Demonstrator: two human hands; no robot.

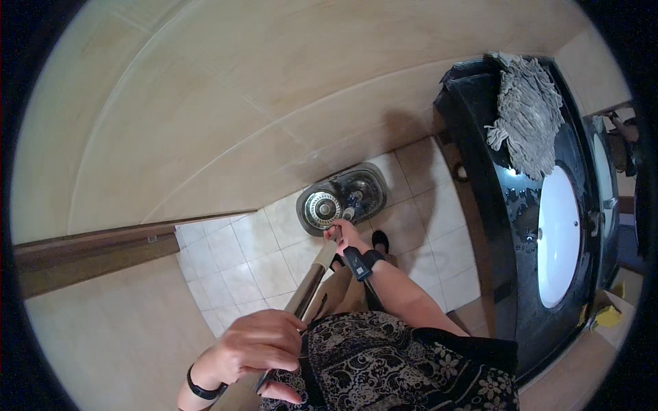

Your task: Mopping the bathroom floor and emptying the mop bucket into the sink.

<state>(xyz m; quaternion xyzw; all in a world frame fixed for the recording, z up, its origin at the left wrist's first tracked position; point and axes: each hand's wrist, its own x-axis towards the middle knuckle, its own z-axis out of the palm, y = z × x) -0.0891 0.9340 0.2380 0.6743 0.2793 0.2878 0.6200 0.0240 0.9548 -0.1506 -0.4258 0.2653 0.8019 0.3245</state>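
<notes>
A long pale pole (pixel 301 301) with a shiny metal stretch runs slantwise from the lower left toward the bucket. My left hand (pixel 260 342) curls round its upper part, close to my body. Farther down, my right hand (pixel 349 240) is closed on the pole's lower end, right by the bucket's near rim. The oval metal-looking bucket (pixel 379 179) stands on the floor against the wall. A round slotted wringer basket (pixel 321 207) fills its left side. In its right side a grey and blue piece (pixel 352 202) shows; whether it joins the pole is unclear.
To the right runs a black wet countertop (pixel 504 240) with a white oval sink (pixel 558 236). A grey shaggy mat or mop cloth (pixel 528 113) drapes over its far end. A yellow item (pixel 607 316) lies at the right. Beige wall (pixel 226 103) rises ahead, over white floor tiles (pixel 253 240).
</notes>
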